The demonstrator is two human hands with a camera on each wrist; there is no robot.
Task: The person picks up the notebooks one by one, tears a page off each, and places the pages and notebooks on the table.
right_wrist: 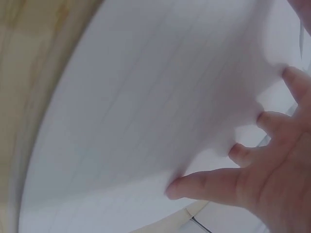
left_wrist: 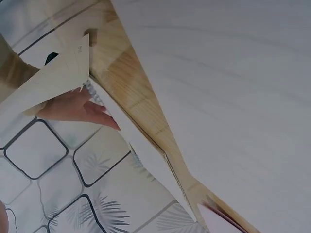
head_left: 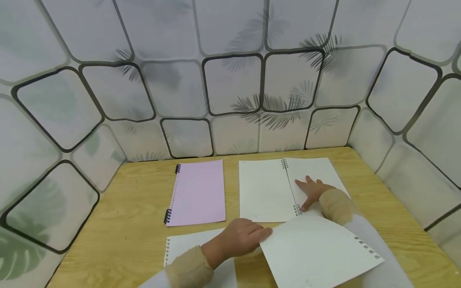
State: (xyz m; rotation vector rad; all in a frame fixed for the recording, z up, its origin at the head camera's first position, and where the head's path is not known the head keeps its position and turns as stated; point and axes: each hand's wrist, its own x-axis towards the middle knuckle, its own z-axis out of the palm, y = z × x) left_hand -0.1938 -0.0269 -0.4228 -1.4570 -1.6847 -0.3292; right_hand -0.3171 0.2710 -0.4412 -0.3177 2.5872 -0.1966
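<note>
My left hand (head_left: 241, 238) pinches the corner of a loose white sheet (head_left: 320, 256) with a torn-hole edge, raised and tilted in front of an open spiral notebook (head_left: 264, 192). The right hand (head_left: 312, 191) presses on the notebook's right page, fingers spread beside the wire coil. Close up in the right wrist view, the fingertips of that hand (right_wrist: 272, 165) touch the faintly ruled page (right_wrist: 121, 111). From the left wrist view, the lifted sheet (left_wrist: 58, 75) partly covers the right hand (left_wrist: 73, 106) and forearm.
A pink spiral notebook (head_left: 198, 192) with black coils lies left of the open one. Another white sheet (head_left: 223, 270) with a holed edge lies near the front, partly under my left forearm. Patterned walls (head_left: 234, 84) enclose the wooden table (head_left: 119, 212) at back and sides.
</note>
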